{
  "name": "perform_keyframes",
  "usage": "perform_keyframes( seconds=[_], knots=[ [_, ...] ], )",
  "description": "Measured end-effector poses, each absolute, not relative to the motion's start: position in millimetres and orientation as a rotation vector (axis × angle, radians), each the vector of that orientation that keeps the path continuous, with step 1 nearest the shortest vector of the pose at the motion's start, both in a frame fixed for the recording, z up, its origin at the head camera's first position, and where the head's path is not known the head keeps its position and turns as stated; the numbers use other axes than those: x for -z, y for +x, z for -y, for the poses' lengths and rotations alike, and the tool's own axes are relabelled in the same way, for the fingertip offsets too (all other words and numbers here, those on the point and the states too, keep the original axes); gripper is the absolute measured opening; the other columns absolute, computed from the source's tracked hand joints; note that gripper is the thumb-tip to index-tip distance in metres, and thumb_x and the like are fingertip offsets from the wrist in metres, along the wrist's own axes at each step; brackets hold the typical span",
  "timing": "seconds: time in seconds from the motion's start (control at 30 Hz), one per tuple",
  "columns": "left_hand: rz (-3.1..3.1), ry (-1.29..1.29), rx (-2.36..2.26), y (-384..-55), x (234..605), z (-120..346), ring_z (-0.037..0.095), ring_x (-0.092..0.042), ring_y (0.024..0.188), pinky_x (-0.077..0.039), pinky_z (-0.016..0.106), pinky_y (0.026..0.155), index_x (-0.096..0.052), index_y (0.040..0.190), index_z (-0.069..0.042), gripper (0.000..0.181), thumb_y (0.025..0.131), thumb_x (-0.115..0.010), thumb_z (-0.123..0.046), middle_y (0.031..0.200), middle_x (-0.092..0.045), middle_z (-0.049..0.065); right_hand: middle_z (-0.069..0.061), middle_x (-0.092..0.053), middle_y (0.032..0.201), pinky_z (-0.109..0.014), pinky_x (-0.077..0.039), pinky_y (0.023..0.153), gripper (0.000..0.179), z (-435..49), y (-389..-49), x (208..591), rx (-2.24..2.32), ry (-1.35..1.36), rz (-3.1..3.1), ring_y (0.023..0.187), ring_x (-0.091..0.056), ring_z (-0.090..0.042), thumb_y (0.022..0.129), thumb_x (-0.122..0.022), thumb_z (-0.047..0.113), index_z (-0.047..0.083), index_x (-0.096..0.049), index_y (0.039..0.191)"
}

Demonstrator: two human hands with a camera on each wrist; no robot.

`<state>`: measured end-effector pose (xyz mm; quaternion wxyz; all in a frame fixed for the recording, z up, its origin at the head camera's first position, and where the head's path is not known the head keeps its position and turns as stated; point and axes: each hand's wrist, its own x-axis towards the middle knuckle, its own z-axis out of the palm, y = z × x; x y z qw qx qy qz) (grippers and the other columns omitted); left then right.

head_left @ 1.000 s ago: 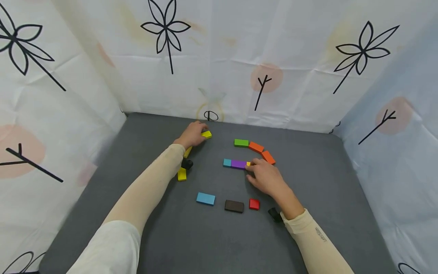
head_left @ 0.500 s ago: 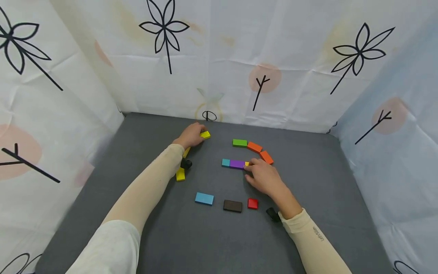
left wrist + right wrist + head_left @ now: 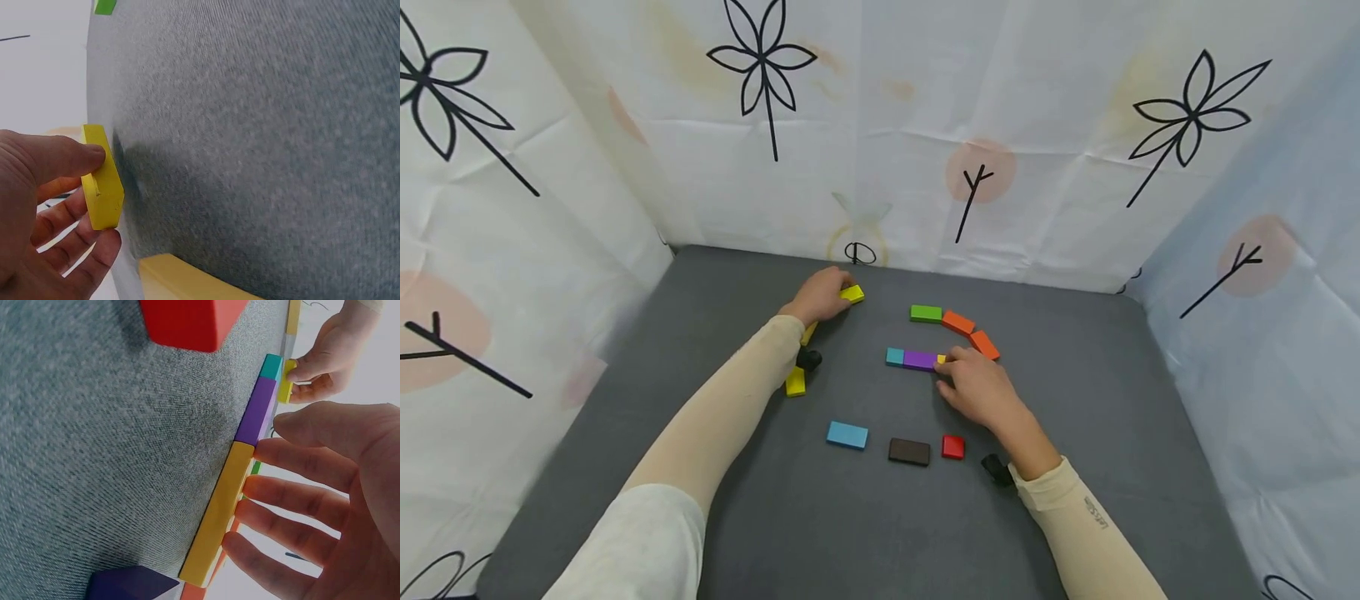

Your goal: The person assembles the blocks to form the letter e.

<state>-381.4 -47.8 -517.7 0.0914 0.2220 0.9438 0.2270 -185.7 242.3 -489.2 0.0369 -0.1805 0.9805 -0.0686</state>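
Observation:
In the head view my left hand (image 3: 822, 296) is at the back of the table, pinching a yellow block (image 3: 105, 190) between thumb and fingers. Two more yellow blocks lie by that forearm, one (image 3: 808, 333) partly covered, the other (image 3: 795, 382) nearer. My right hand (image 3: 985, 387) rests its fingertips along the far side of a golden-yellow block (image 3: 215, 515), its thumb held away from it. That block ends a straight row with a purple block (image 3: 257, 409) and a small teal block (image 3: 271, 365). From the head, the hand hides most of the golden-yellow block.
Behind the row, a green block (image 3: 926, 314) and two orange blocks (image 3: 958, 322) form a curve. Nearer lie a light blue block (image 3: 847, 435), a dark brown block (image 3: 909, 452) and a red block (image 3: 952, 447). A dark navy block (image 3: 131, 584) shows near my right hand.
The yellow block in my left hand has shifted very slightly to the right over the last half second. My right hand stays in place at the row.

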Motion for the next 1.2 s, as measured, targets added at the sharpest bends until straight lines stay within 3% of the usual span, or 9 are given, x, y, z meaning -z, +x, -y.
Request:
perform_keyframes(
  seconds=[0.7,1.2],
  knots=[
    [-2.808,0.752,-0.701,-373,516,13,0.031,-0.062,0.112,-0.052,0.046,0.1,-0.069,0.135,0.0,0.036,0.101,-0.075,-0.011,0.124,-0.065,0.016,-0.009,-0.069,0.126,-0.043,-0.059,0.073,0.035,-244,-185,492,0.223,-0.551,-3.026,0.106,-0.065,-0.027,0.101,-0.08,0.023,0.008,-0.079,0.133],
    [-2.783,0.832,-0.652,-365,517,-13,0.028,-0.062,0.113,-0.05,0.043,0.102,-0.069,0.137,-0.001,0.038,0.102,-0.075,-0.013,0.127,-0.066,0.015,-0.01,-0.069,0.126,-0.044,-0.059,0.076,0.035,-243,-186,494,0.229,-0.526,-3.025,0.106,-0.065,-0.027,0.101,-0.08,0.023,0.008,-0.079,0.133]
  ],
)
